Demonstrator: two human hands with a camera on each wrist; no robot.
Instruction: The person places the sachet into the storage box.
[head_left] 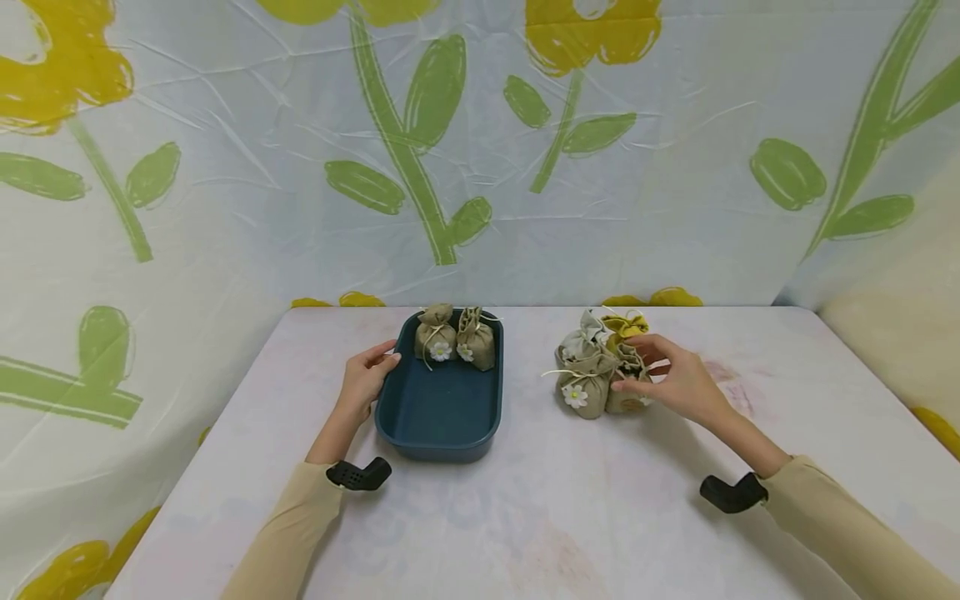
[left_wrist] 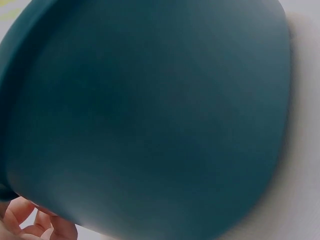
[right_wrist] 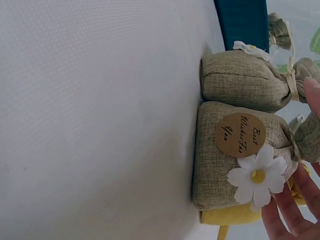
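My left hand point(head_left: 362, 382) grips the left rim of a dark teal rectangular tray point(head_left: 438, 412), thumb at the rim and fingers along the outer wall. Two brown drawstring pouches point(head_left: 434, 335) with white flowers stand at the tray's far end. On the right, my right hand point(head_left: 686, 379) has its thumb and fingers around the neck of a brown drawstring pouch point(right_wrist: 210, 160), which bears a round "Best Wishes For You" label and a white flower. Beside it stand another brown pouch point(head_left: 592, 393), a pale grey pouch point(head_left: 581, 342) and a yellow pouch point(head_left: 628, 325).
A pale patterned cloth covers the table point(head_left: 525, 517). Behind it hangs a backdrop point(head_left: 480, 242) with yellow flowers and green leaves. Each wrist carries a black camera mount point(head_left: 360, 474).
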